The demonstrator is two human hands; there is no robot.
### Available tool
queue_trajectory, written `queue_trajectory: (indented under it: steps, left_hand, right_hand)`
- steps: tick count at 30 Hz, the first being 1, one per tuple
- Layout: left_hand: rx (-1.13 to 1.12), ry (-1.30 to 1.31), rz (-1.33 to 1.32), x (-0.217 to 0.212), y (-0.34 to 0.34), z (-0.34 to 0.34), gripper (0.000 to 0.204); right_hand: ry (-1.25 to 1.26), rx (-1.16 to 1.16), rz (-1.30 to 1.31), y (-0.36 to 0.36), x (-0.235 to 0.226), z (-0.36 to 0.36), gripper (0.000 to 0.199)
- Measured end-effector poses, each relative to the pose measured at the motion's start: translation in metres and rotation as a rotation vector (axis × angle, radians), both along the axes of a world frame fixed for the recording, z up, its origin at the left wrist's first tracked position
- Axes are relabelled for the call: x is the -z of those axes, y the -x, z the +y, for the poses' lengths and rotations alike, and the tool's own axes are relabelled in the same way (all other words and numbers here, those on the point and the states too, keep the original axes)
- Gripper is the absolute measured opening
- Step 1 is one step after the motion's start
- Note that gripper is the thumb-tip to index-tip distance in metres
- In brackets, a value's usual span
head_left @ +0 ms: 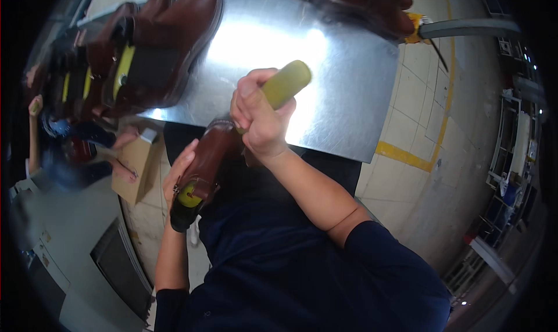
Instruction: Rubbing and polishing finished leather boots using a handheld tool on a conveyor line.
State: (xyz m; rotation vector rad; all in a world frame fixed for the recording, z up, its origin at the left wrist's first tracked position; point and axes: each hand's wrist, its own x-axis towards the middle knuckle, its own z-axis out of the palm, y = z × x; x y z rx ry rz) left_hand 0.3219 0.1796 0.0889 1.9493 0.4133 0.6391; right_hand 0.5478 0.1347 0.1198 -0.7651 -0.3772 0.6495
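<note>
In the head view, the right hand [260,121] is clenched around a yellow-green cylindrical handle [286,83], whose free end sticks up and away from the grip over the shiny metal desk [343,94]. Just below that grip, the left hand [179,172] cups a brown leather boot [204,166] from its left side, fingers wrapped against the upper; the boot's black sole end points down toward the person's lap. Beyond both grips, at the desk's far left, more brown boots [168,47] stand together.
</note>
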Motion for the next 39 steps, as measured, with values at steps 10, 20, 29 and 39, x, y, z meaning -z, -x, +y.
queue_trajectory:
  steps: [10, 20, 29, 39]
  left_hand:
    - [0.208, -0.38, 0.098, -0.104, -0.086, -0.003, 0.05]
    - [0.245, -0.762, 0.252, -0.112, -0.147, -0.02, 0.039]
    - [0.169, -0.505, 0.337, -0.096, -0.135, -0.036, 0.049]
    - [0.198, -0.477, 0.258, -0.085, -0.118, -0.033, 0.053]
  right_hand:
    - [0.027, -0.022, -0.001, -0.095, -0.05, -0.076, 0.03]
    - [0.192, 0.058, -0.039, -0.13, -0.047, -0.177, 0.054]
    - [0.128, 0.045, 0.131, -0.121, -0.035, -0.144, 0.035]
    - [0.438, -0.179, -0.067, -0.106, -0.07, -0.071, 0.026]
